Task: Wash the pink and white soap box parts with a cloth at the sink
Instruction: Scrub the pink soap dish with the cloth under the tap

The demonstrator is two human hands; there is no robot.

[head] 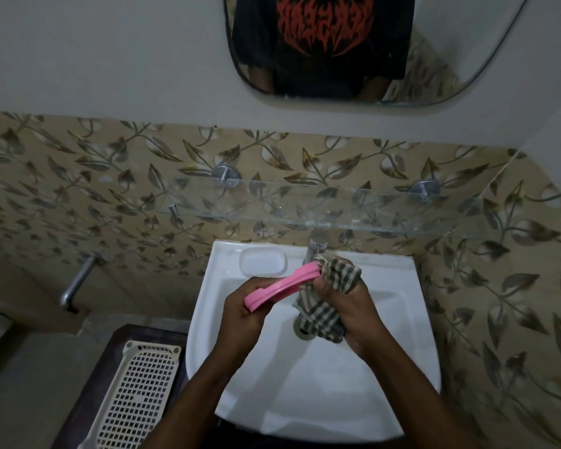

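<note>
Centre frame, over sink (412, 319): left hand (243, 322) clamping pink part (280, 288), tilted up for access; right hand (353, 314) bunching cloth (332, 298) tight onto its upper end. White part (263, 261) upper-left on rim.

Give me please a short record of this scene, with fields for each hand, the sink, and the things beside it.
left hand: grips one end of the pink soap box part
right hand: presses the checked cloth on the pink part's other end
sink: white, both hands above it
tap: behind the cloth; running water not visible
white perforated tray: on the dark surface left of the sink
glass shelf: on the wall above the sink
</note>
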